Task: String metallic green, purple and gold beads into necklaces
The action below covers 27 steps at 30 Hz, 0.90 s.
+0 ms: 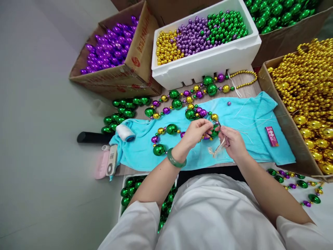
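My left hand (199, 130), with a green bangle (177, 159) at its wrist, is closed in a pinch at the end of a bead garland (171, 129). The garland has green, purple and gold balls, and a gold bead (214, 117) shows just beyond my fingers. My right hand (232, 139) grips small thread snips (227, 139), their dark tips close to that gold bead. A pale frayed ribbon or cord (215, 150) hangs beside the right hand. What exactly the left fingertips pinch is hidden. Both hands are over a turquoise towel (145, 156).
On the towel lie a white thread spool (125, 133), a small pink box (272, 136) and a loose purple bead (229, 103). A white foam box (208, 60) of small beads stands behind. Cardboard boxes hold purple ornaments (109, 48) and gold beads (307, 76). Green ornaments (126, 111) lie left.
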### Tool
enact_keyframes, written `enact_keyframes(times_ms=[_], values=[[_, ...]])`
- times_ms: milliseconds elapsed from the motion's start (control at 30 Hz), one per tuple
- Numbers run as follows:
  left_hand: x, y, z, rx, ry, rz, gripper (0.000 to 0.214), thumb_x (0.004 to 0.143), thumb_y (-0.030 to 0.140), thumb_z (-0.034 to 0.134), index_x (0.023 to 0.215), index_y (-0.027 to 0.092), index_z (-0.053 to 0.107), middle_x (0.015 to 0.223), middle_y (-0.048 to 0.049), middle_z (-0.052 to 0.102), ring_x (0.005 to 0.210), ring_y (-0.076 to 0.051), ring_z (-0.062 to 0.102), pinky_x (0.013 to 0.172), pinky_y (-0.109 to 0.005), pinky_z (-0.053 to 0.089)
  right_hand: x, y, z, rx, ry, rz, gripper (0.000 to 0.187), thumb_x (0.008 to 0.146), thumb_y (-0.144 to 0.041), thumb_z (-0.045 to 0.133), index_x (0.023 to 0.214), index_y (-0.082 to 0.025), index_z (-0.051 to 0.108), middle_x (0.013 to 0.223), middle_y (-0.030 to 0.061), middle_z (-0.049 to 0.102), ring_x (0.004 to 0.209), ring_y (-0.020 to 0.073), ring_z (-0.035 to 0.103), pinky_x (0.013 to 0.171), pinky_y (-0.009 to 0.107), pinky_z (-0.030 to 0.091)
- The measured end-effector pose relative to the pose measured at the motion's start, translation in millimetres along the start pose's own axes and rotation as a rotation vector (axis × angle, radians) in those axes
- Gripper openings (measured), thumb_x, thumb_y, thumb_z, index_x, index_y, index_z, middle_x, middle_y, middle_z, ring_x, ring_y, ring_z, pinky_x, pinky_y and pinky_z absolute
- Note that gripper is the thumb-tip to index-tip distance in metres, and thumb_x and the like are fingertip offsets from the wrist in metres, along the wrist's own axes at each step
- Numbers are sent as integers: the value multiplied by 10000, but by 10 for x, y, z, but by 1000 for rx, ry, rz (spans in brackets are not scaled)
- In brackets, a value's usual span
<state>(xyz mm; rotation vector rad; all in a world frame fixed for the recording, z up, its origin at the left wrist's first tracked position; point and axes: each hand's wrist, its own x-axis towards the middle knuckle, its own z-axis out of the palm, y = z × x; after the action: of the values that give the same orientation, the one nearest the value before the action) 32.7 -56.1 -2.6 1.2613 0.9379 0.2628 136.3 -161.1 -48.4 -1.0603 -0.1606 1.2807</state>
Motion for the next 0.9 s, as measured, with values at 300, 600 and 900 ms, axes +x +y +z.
enact_keyframes(times_ms=[300, 600, 900], values=[[2, -20, -31, -46, 13, 21, 130, 827, 204, 611, 730, 119, 598, 660, 1, 583, 553, -62, 552, 513, -168, 469, -44, -203, -651, -559, 365, -269, 383, 773, -498, 625, 933, -158, 697, 621, 2, 534, 529, 116, 425, 505, 258, 331], [-5, -38, -74, -135, 3, 72, 173, 768, 299, 674, 807, 135, 636, 895, -47, 619, 791, -106, 589, 540, -163, 483, -132, -44, -586, -1144, 341, -711, 207, 869, -297, 553, 919, -181, 717, 972, 124, 679, 959, 256, 599, 904, 446, 440], [-185, 109, -194, -53, 73, 197, 148, 775, 250, 653, 705, 120, 644, 1141, -63, 573, 707, -50, 512, 594, -175, 443, 245, 193, 346, -384, -110, -435, 157, 708, -283, 709, 848, -213, 711, 960, 32, 668, 864, 157, 593, 805, 307, 482]])
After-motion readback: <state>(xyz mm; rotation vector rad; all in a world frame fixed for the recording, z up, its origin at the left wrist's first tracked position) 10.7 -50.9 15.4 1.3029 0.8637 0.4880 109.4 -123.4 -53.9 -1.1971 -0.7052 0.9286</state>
